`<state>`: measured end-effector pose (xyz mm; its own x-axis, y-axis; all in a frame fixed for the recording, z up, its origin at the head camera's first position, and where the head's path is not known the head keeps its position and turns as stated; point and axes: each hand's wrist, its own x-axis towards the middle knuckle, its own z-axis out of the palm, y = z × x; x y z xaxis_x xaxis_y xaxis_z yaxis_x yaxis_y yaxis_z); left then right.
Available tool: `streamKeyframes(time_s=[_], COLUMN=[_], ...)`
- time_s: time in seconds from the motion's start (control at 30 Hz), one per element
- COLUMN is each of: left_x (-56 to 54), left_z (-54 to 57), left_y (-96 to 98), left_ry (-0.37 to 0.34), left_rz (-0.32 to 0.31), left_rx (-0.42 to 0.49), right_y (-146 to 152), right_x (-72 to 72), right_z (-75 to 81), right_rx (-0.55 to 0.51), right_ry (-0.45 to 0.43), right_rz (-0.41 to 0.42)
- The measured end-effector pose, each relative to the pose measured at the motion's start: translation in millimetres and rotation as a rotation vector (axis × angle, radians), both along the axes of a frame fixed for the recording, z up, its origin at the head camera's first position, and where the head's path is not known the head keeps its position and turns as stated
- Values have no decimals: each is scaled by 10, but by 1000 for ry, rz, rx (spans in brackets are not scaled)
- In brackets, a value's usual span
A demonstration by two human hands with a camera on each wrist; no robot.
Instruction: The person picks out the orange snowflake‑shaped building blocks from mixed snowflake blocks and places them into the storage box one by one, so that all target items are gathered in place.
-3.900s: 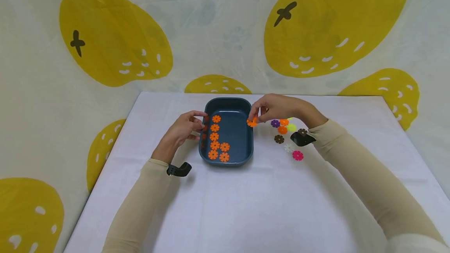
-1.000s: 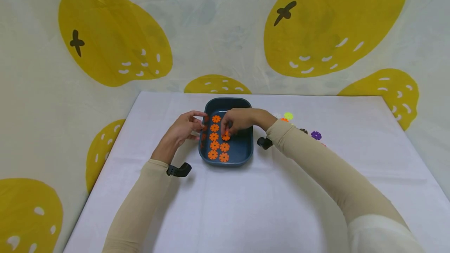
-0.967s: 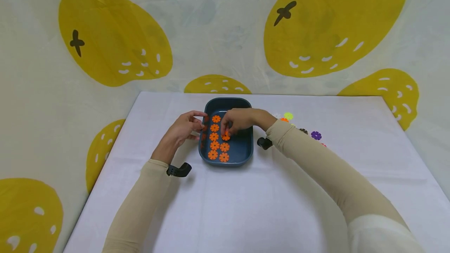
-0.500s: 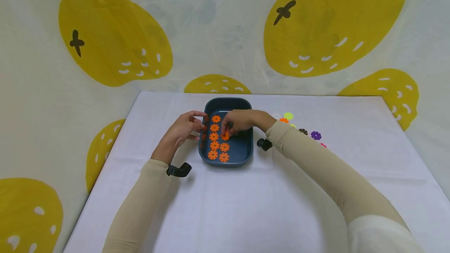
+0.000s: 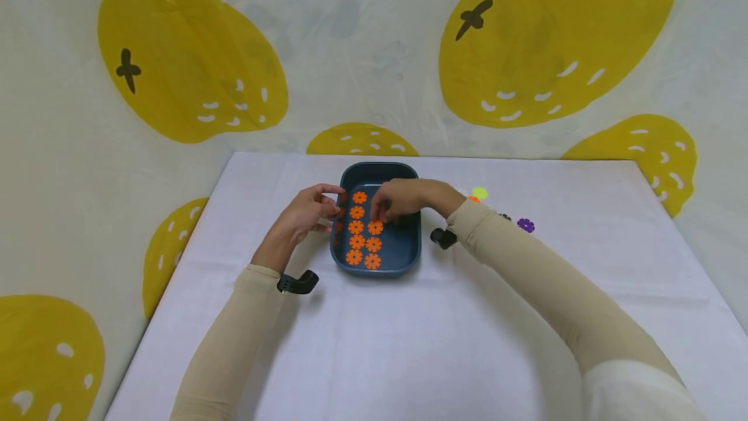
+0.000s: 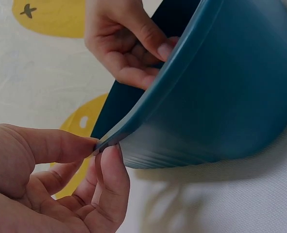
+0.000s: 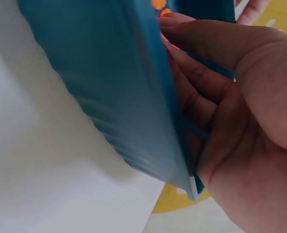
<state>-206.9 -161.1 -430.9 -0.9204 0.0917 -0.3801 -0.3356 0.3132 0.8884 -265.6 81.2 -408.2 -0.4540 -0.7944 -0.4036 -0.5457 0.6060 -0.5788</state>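
A dark blue rectangular tray [image 5: 402, 242] stands on the white-covered table. My left hand [image 5: 302, 214] pinches its left rim between thumb and finger, as the left wrist view shows. Inside lie several orange notched plastic discs [image 5: 356, 227], flat in two columns, the left one longer. My right hand [image 5: 403, 198] reaches over the right rim, fingers bent down into the tray. Its fingertips are right at the far edge of the top disc [image 5: 375, 229] of the right column, which lies almost wholly in sight. In the right wrist view, thumb and fingers partly cover an orange disc [image 7: 165, 11].
Right of the tray, loose notched discs lie on the table [image 5: 362, 343]: a yellow-green one [image 5: 479, 193], a purple one [image 5: 526, 225], an orange one [image 5: 474, 199] and a brown one [image 5: 505, 216]. My right sleeve [image 5: 520, 258] hides part of this group. A fruit-printed cloth hangs behind.
My right hand has carried an orange disc from over the right rim to the top of the right column. Its fingers have now lifted slightly off it. My left hand has stayed put.
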Motion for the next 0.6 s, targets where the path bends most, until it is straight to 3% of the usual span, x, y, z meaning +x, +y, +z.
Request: streamKeyframes(time_s=[0.37, 0.6], left_x=[-2, 0], left_z=[27, 46], left_y=[12, 20], left_ry=[-5, -21], left_rz=[-2, 8], left_rx=[-6, -14], right_y=[205, 348], right_x=[-14, 33], right_z=[176, 286], right_rx=[-63, -144], right_ry=[11, -39], right_rz=[-42, -91])
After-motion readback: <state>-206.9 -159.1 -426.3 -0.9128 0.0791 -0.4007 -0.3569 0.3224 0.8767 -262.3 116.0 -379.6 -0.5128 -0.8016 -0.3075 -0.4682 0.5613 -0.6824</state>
